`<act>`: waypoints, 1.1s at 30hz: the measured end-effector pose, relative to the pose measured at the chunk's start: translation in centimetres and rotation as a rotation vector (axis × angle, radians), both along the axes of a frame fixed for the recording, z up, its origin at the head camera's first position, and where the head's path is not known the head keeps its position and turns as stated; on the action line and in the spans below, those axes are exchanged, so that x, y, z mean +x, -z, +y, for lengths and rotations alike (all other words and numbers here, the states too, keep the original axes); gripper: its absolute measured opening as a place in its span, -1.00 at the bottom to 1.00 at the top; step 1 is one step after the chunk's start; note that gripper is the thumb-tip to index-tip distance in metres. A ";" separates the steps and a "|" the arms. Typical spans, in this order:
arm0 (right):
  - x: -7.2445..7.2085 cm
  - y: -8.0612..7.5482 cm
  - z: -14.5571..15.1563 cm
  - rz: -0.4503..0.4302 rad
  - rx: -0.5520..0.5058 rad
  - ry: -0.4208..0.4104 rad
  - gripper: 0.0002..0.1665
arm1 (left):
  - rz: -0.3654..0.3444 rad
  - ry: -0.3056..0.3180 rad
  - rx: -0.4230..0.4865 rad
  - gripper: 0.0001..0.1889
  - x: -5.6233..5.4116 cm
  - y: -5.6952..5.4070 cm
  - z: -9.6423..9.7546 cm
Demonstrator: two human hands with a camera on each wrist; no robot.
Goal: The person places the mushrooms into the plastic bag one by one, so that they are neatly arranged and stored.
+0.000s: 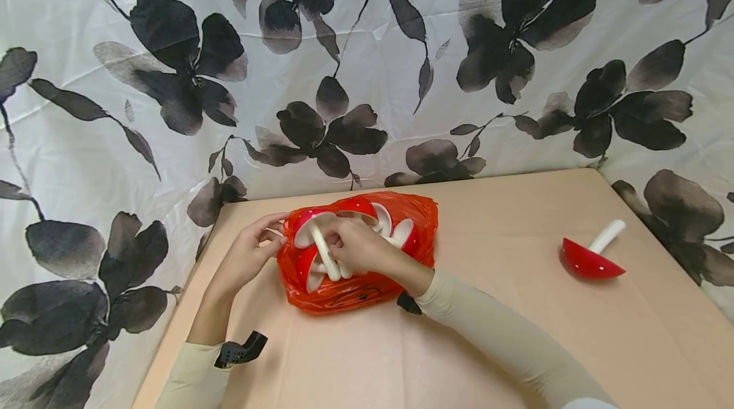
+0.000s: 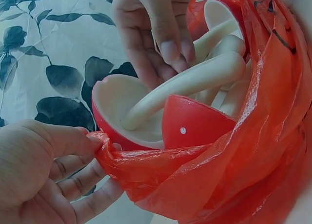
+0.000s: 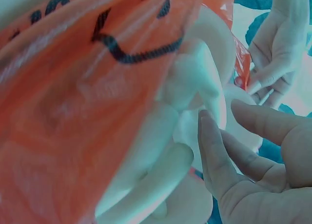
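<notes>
A red plastic bag [image 1: 423, 221] lies on the table, its mouth open, with several toy mushrooms inside that have white stems and red, white-dotted caps. At its left edge my left hand [image 1: 252, 250] pinches the rim between thumb and fingers, plainest in the left wrist view. Over the opening is my right hand [image 1: 355, 244], close beside the stem of the front mushroom [image 2: 190, 85]. Thumb and fingers stand apart in the right wrist view; the fingertips are at the stems, and whether they touch cannot be told. The bag hides the lower mushrooms.
A single toy mushroom [image 1: 593, 262] lies cap down on the right side of the tan table [image 1: 487, 218]. A white curtain with dark flowers [image 1: 367, 65] hangs behind the table. Black bands with devices [image 1: 241, 350] are on the wrists.
</notes>
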State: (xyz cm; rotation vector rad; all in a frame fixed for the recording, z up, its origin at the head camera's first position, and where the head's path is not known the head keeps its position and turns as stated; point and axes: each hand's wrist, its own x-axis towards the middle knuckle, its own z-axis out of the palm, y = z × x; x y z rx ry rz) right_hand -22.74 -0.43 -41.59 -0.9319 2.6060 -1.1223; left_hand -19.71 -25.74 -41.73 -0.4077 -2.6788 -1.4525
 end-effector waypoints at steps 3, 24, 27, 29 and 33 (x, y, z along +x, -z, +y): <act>-0.2 -0.5 0.8 -0.013 -0.011 -0.002 -0.70 | -0.007 0.002 -0.001 -0.52 -0.1 0.0 0.2; -1.1 -4.0 8.1 -0.173 -0.044 -0.040 -0.57 | 0.012 0.002 0.007 -0.53 -0.1 0.1 0.0; -1.2 -4.3 9.1 -0.159 -0.033 -0.063 -0.54 | 0.016 -0.003 -0.006 -0.53 -0.1 0.1 0.0; -1.2 -4.5 9.7 -0.148 -0.025 -0.071 -0.52 | 0.017 -0.008 -0.016 -0.53 0.0 -0.1 0.2; -1.5 -4.7 11.0 -0.133 -0.027 -0.080 -0.47 | 0.018 -0.007 -0.025 -0.54 0.8 -1.4 1.1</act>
